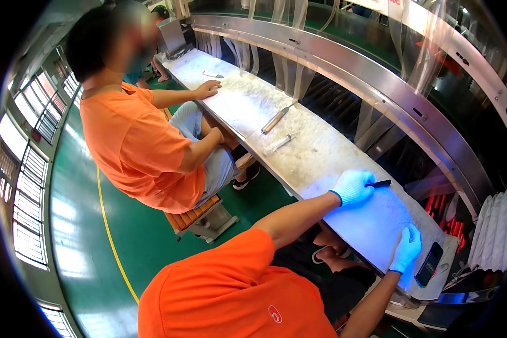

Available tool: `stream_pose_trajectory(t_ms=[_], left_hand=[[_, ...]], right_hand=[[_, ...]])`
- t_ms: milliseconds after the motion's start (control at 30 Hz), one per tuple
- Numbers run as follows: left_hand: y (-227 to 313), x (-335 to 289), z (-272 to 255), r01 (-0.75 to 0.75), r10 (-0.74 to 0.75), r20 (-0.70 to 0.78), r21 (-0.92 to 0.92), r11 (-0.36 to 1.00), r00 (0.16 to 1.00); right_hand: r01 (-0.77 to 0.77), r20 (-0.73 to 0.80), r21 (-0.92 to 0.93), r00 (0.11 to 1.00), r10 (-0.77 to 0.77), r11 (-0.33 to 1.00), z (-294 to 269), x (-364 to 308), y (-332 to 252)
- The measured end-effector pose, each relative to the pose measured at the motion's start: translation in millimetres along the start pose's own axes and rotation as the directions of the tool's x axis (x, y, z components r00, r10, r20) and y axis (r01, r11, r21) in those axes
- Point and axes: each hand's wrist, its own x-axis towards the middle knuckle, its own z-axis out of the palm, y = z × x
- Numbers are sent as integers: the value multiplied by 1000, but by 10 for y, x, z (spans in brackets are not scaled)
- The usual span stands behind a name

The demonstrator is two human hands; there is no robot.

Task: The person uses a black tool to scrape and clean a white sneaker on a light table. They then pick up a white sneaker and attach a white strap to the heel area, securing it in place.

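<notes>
My left hand [352, 188], in a white knit glove with a blue cuff, is closed around a thin black stick-like tool [379, 183] whose kind I cannot make out. It is over the worn, whitish tabletop [315, 163], in blue-tinted light. My right hand [404, 249], gloved the same way, rests near the front edge of the table. Its fingers look stretched out, with nothing visible in them. A black phone [429, 263] lies just right of this hand. Farther along the table are a wooden-handled tool [275, 120] and a white syringe-like tube [279, 144].
A co-worker [138, 146] in orange sits at the left, one bare hand on the table near a small slim tool [213, 75]. Clear plastic strips [372, 121] hang from a metal-framed machine [343, 62] along the far edge. A white ribbed hose [494, 232] stands at the right.
</notes>
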Motion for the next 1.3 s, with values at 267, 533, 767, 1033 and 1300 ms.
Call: stream_pose_trajectory(t_ms=[267,533,767,1033,1300], left_hand=[[11,-15,-7,9,-10,-16,-13,1000,1000],[11,-10,3,12,-12,-18,-11,1000,1000],[-24,8,17,-16,16,-17,-6,1000,1000],[7,-14,2,-9,9,-31,-10,1000,999],[4,-3,3,11,-11,-15,-17,1000,1000]], right_hand=[[-3,3,-20,1000,3,1000,-7,-20,-20],[-1,8,-22,1000,1,1000,-16,-17,-40],[26,-13,-40,1000,-26,999,-11,-2,-63],[30,-5,-21,1000,-30,999,-21,-9,-7],[30,8,-11,1000,-30,999,-19,-21,-68]])
